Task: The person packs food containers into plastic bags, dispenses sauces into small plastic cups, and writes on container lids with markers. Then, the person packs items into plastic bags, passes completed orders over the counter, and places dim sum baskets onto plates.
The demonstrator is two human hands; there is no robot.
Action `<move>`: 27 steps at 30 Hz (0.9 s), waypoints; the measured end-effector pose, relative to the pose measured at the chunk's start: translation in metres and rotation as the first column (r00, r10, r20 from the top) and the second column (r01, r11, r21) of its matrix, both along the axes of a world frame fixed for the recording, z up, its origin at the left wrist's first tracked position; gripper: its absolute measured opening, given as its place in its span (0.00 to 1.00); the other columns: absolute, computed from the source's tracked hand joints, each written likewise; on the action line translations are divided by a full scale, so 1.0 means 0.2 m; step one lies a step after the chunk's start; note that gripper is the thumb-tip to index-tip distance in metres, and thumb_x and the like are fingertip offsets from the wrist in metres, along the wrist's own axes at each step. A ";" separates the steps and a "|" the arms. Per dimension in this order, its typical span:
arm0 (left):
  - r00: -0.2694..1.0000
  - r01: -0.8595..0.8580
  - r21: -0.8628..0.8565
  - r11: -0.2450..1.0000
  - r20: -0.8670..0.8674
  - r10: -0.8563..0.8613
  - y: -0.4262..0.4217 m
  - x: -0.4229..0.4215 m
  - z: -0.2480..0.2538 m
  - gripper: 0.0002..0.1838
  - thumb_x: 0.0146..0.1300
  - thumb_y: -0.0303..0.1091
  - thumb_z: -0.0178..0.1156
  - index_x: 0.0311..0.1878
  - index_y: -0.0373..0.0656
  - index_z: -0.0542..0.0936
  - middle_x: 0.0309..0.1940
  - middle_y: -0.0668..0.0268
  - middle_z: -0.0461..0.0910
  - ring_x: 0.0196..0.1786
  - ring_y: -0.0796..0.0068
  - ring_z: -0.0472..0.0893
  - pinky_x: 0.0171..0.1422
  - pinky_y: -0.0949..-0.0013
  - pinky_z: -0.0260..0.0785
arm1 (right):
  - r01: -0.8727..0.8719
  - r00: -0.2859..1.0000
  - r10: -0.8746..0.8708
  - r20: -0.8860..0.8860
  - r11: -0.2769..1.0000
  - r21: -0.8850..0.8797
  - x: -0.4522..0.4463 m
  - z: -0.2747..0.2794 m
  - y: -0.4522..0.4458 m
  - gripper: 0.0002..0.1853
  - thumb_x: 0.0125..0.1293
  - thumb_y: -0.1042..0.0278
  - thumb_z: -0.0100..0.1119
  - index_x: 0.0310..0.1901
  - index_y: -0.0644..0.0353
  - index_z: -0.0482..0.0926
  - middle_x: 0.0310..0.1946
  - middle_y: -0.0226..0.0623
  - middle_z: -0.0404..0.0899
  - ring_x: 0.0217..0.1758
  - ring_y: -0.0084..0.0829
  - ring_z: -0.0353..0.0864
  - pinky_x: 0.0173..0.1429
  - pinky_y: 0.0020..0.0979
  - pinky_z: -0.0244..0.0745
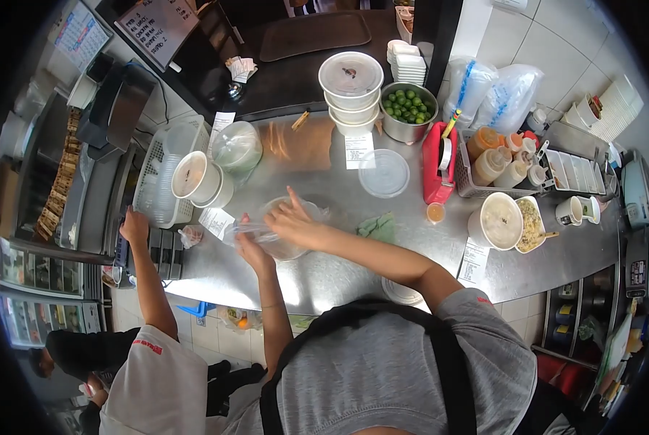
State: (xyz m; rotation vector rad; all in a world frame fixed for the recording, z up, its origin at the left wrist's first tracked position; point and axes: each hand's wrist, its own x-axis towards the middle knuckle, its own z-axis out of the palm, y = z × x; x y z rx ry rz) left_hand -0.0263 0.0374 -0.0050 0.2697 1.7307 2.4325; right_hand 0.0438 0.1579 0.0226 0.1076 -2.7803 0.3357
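Note:
A clear round container point(290, 249) stands on the steel counter, with a thin clear plastic bag point(263, 238) gathered over and beside it. My left hand point(252, 248) is closed on the bag's film at the container's left side. Over the container's top, my right hand point(293, 221) has its index finger stretched out and its other fingers curled on the film. A green cloth or piece of plastic point(377, 228) lies to the right. Left of my hands are a receipt point(216, 222) and a small tied bag point(191, 235).
A co-worker's hand point(134, 226) is at the left, by a dark rack. Stacked tubs point(350, 94), a pot of green limes point(409, 106) and a red tape dispenser point(438, 163) stand behind. On the right are a lidded tub point(495, 221) and a sauce bottle basket point(484, 190).

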 end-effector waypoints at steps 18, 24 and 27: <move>0.713 0.700 -0.180 0.691 0.117 -0.691 0.03 0.29 0.18 0.24 0.66 0.44 0.46 0.62 0.45 0.60 0.33 0.70 0.69 0.29 0.83 0.66 0.34 0.80 0.56 | -0.094 0.981 -0.059 -0.185 0.687 -0.720 0.09 0.15 0.13 0.05 0.43 0.77 0.56 0.25 0.61 0.78 0.30 0.39 0.74 0.33 0.43 0.76 0.39 0.37 0.70; 0.894 0.354 -0.418 0.837 -0.112 -0.434 0.21 0.20 0.02 0.20 0.68 0.46 0.44 0.55 0.41 0.66 0.34 0.70 0.71 0.30 0.86 0.68 0.27 0.81 0.57 | -0.220 0.946 -0.014 -0.324 0.707 -0.673 0.20 0.17 0.07 0.12 0.48 0.71 0.61 0.37 0.62 0.77 0.29 0.38 0.73 0.33 0.37 0.75 0.40 0.34 0.70; 0.836 0.546 -0.345 0.763 0.276 -0.474 0.18 0.13 0.05 0.23 0.69 0.51 0.41 0.42 0.39 0.74 0.29 0.71 0.72 0.29 0.86 0.69 0.27 0.80 0.59 | -0.194 0.950 -0.039 -0.310 0.707 -0.681 0.24 0.12 0.18 0.15 0.52 0.67 0.63 0.41 0.62 0.77 0.31 0.38 0.74 0.35 0.37 0.76 0.42 0.32 0.71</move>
